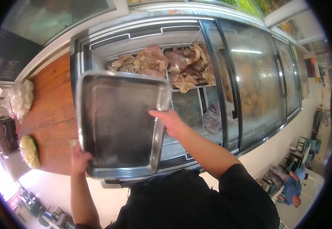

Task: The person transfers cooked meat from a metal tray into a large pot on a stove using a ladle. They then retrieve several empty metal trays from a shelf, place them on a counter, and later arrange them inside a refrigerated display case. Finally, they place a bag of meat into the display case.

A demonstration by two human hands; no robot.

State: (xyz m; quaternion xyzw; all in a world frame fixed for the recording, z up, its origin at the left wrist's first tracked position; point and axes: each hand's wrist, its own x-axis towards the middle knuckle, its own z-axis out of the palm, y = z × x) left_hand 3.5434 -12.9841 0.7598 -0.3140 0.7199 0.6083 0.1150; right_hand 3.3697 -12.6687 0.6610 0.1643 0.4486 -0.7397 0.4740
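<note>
Both my hands grip an empty rectangular stainless steel tray (120,114), tilted and slightly blurred, in front of me. My left hand (80,159) holds its lower left rim, and a small pale piece shows at that hand's fingertips. My right hand (170,121) clasps the right rim, thumb over the inside. Beyond the tray stands a chest display cooler (81,54) with its glass slid back. Inside it, cooked-looking meat pieces (153,61) lie partly behind the tray, and more dark meat (180,61) fills a metal tray (166,75) beside them.
A wooden counter (51,114) at left bears a bag of white round items (23,97) and a bag of yellowish food (29,151). A wire-mesh shelf (186,104) and a tied plastic bag (213,117) are in the cooler, beside sliding glass (254,80). A person (293,189) sits far right.
</note>
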